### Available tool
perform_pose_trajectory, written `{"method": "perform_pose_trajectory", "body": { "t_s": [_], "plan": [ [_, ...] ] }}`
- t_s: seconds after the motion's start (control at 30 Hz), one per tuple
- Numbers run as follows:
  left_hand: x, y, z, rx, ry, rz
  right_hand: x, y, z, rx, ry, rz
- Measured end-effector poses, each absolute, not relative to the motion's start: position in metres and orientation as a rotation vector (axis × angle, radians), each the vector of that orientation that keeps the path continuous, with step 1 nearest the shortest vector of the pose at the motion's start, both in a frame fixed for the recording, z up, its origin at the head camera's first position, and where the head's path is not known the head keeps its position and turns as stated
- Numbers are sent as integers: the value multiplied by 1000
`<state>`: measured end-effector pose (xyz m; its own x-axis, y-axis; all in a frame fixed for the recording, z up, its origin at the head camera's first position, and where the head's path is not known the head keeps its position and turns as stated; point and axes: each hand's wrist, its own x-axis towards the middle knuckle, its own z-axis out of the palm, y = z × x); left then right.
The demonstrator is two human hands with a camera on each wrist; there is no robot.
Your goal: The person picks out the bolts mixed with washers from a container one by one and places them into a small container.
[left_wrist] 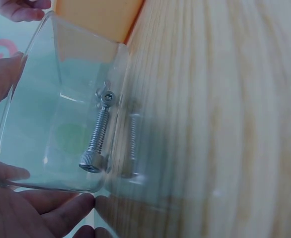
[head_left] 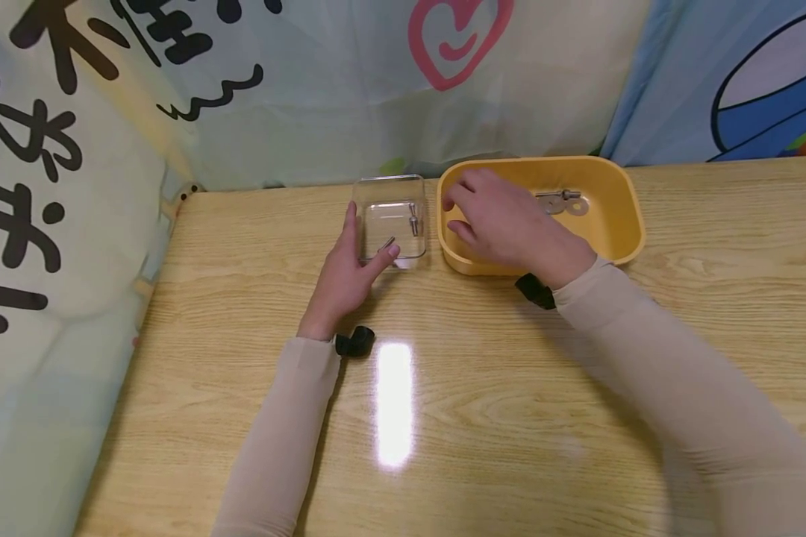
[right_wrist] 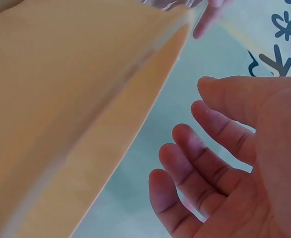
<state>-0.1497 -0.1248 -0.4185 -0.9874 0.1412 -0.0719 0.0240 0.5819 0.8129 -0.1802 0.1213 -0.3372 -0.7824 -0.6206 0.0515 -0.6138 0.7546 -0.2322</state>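
Note:
A small clear plastic box (head_left: pixel 376 192) stands near the table's back edge, and my left hand (head_left: pixel 342 280) grips it by its left side and near corner. Inside it lie a socket-head bolt (left_wrist: pixel 100 131) and another small bolt (head_left: pixel 386 244). My right hand (head_left: pixel 500 220) hangs over the left part of a yellow bin (head_left: pixel 611 224), palm down. In the right wrist view its fingers (right_wrist: pixel 187 163) are loosely bent, with nothing between them. Metal washers (head_left: pixel 577 206) and a bolt (head_left: pixel 564 195) lie in the bin, beyond the right hand.
The wooden table (head_left: pixel 470 418) runs up to a printed curtain (head_left: pixel 336 97) hanging behind and along the left. Box and bin stand side by side with a narrow gap. Light glares off the tabletop in front of them.

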Motion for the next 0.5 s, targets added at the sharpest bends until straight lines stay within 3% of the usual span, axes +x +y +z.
{"method": "perform_pose_trajectory", "body": {
  "t_s": [0.5],
  "plan": [
    [-148, -124, -418, 134, 2678, 1370, -186, 139, -332, -832, 2874, -312]
  ]
}}
